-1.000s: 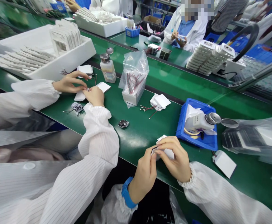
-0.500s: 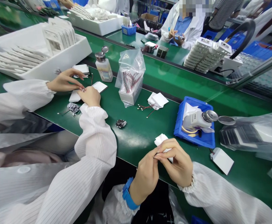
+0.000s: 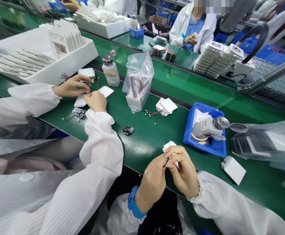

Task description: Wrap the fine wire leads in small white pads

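At the near edge of the green bench, my left hand (image 3: 153,179), with a blue strap at the wrist, is pinched closed. My right hand (image 3: 183,171) meets it, thumb and fingertips pressed together. Between the fingertips shows a thin dark strip (image 3: 166,162), too small to make out fully. White flat pieces (image 3: 169,145) lie just behind my fingers, partly hidden by them. Farther back rest flat white packs (image 3: 168,106) with thin red and black leads. A single white pack (image 3: 234,170) lies to the right of my right hand.
A blue bin (image 3: 188,130) holds a tipped pump bottle (image 3: 204,127). Clear bags (image 3: 264,138) lie at right. A bag of wires (image 3: 139,81) and a black-and-silver clump (image 3: 128,130) are on the bench. At left, a co-worker's hands (image 3: 97,101) handle white packs beside a foam tray (image 3: 66,65).
My fingers have shifted slightly, and more of the dark strip shows between them. Across the bench, a person's hands have come together. The view has moved a little.
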Demonstrator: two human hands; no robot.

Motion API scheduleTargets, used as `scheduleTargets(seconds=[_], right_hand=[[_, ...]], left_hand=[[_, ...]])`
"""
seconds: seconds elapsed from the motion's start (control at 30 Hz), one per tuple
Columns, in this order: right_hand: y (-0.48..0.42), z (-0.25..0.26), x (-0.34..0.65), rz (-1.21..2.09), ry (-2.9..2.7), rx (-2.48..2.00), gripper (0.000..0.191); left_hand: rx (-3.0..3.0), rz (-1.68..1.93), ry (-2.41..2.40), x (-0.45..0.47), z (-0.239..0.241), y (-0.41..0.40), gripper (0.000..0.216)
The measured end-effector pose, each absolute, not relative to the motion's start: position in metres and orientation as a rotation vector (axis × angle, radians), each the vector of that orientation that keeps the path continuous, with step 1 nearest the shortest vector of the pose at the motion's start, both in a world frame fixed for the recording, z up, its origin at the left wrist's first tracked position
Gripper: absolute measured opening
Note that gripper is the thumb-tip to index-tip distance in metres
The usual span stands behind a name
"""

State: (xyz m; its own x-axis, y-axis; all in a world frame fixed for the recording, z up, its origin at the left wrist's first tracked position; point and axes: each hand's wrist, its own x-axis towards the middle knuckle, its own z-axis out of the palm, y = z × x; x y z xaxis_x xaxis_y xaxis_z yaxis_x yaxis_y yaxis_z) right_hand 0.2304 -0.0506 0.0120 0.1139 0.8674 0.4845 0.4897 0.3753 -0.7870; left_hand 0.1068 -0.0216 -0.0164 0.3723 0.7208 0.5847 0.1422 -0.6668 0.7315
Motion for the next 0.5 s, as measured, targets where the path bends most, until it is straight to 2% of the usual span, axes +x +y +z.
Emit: scheduleTargets(seconds=[0.33,0.5], right_hand=[[-0.0519,0.0085,0.2284,0.484,-1.422,-1.249,0.005],[-0.0517,0.0112,0.2278,0.449,-1.433,-1.242,0.015]], left_hand=[[1.899,1.153,0.793,0.1029,-0.0132,-0.0275,0.031],[1.913,1.177,0.734,0.1023,-0.0153,-0.0267,0.038]])
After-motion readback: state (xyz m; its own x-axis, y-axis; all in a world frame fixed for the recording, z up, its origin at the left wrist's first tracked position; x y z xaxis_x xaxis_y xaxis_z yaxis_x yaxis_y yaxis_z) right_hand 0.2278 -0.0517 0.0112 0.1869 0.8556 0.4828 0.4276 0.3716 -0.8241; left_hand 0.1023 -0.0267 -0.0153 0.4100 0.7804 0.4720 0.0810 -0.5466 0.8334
